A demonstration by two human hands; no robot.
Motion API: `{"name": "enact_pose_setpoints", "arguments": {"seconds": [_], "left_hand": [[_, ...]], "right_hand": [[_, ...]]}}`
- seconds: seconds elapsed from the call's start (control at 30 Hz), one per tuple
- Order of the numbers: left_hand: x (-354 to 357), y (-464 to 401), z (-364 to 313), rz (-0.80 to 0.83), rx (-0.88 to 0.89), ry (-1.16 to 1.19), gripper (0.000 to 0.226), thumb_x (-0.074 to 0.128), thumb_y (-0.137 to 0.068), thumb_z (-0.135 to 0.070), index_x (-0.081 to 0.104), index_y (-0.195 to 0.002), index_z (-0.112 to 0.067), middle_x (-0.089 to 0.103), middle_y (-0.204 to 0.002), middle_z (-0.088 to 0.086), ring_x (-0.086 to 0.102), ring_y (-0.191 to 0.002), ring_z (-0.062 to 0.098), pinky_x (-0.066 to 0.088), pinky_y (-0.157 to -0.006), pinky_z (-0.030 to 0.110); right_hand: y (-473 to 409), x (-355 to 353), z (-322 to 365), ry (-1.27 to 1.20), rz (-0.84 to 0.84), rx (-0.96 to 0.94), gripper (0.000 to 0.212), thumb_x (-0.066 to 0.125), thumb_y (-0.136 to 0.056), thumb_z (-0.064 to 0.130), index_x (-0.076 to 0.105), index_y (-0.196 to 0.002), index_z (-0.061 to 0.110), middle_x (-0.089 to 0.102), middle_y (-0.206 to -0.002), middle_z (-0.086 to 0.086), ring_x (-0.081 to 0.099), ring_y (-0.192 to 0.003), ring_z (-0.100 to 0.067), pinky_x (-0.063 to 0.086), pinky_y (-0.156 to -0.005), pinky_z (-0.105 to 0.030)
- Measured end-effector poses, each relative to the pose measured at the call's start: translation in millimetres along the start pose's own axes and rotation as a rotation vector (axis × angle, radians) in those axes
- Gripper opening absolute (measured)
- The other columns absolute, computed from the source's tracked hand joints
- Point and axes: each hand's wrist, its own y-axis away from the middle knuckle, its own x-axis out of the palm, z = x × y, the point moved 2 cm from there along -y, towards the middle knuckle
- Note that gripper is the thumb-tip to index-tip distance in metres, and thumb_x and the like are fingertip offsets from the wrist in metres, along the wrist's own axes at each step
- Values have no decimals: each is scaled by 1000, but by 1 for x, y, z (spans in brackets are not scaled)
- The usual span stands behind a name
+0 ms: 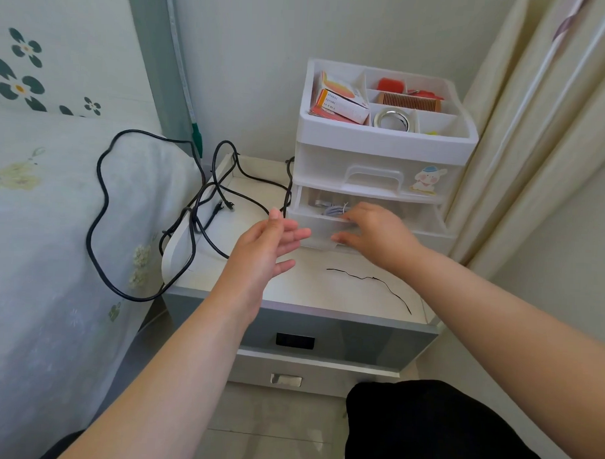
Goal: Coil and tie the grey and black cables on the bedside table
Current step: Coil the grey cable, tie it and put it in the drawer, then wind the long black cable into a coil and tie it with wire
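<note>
Resting on the front of the pulled-out drawer with a grey cable inside, the right hand has its fingers spread, the left hand is spread just left of the drawer, and the black cable lies loose farther left.

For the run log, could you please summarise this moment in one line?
right hand: on open drawer | left hand: open | black cable: uncoiled

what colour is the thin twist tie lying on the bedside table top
Black. The twist tie lies loose on the white bedside table; the head view shows it clearly.
</note>
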Motion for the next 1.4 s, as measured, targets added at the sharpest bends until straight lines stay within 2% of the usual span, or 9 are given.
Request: {"name": "enact_pose_setpoints", "arguments": {"seconds": [0.2,0.43,0.63,1.03,1.13,1.2,1.27,1.33,1.4], "left_hand": [[-2,0,2,-3,-19,-22,46,30,-101,-47,61,-110,-15,74,-103,-3,65,-105,11,51,-94,38],[-7,1,0,-14,-20,-45,47,28,-102,-48,62,-109,-16,74,-102,-5,65,-104,9,52,-93,37],[-15,2,-2,-33,-16,-57,46,28,-102,-47,62,-106,-18,74,-102,-5,64,-104,11,52,-92,37],[-30,8,-8,-51,-11,-68,45,29,-101,-48,63,-105,-17,74,-100,-5,66,-102,10,53,-91,36],[-32,11,-9,-55,-11,-82,43,31,-101,-47,62,-105,-18,74,-101,-5,66,-101,9,52,-93,39],[-35,11,-10,-66,-8,-91,41,31,-102,-45,61,-105,-18,74,-99,-5,66,-100,9,51,-94,40],[-38,11,-11,-81,-6,-93,39,31,-102,-44,61,-105,-19,74,-98,-6,66,-100,9,51,-94,41],[-41,11,-12,-86,0,-100,39,30,-102,-44,61,-105,-20,74,-98,-7,65,-101,9,51,-94,40],[-45,11,-14,-98,0,-97,39,30,-102,-44,61,-106,-20,74,-97,-7,65,-101,9,51,-94,39]], "right_hand": [[-17,-3,-1,215,-47,72,27,60,-88,39,69,-104,19,49,-112,-5,39,-110,-28,30,-87,-34],[-38,2,-3,365,-114,98,29,54,-92,37,66,-112,21,54,-110,-8,44,-107,-30,30,-91,-38],[-50,1,-13,448,-278,177,55,69,-78,46,48,-108,5,56,-107,-14,51,-100,-32,35,-87,-39],[-53,-3,-11,646,-147,150,41,57,-89,46,49,-106,9,64,-96,-9,59,-92,-28,37,-84,-38],[-43,12,15,675,-128,15,48,83,-47,13,53,-85,9,60,-60,-6,58,-52,-22,35,-52,-26],[-37,33,35,494,-98,-57,37,77,-55,8,53,-83,8,59,-62,-8,51,-47,-24,23,-44,-22],[-41,56,49,151,-8,140,21,56,-86,17,48,-101,6,61,-90,-11,56,-70,-29,33,-52,-29],[-49,72,62,-332,128,502,44,55,-90,36,41,-117,4,54,-104,-9,54,-88,-29,41,-68,-33],[-62,84,77,-914,21,738,64,63,-86,40,35,-128,0,51,-118,-8,52,-102,-27,40,-81,-32]]}}
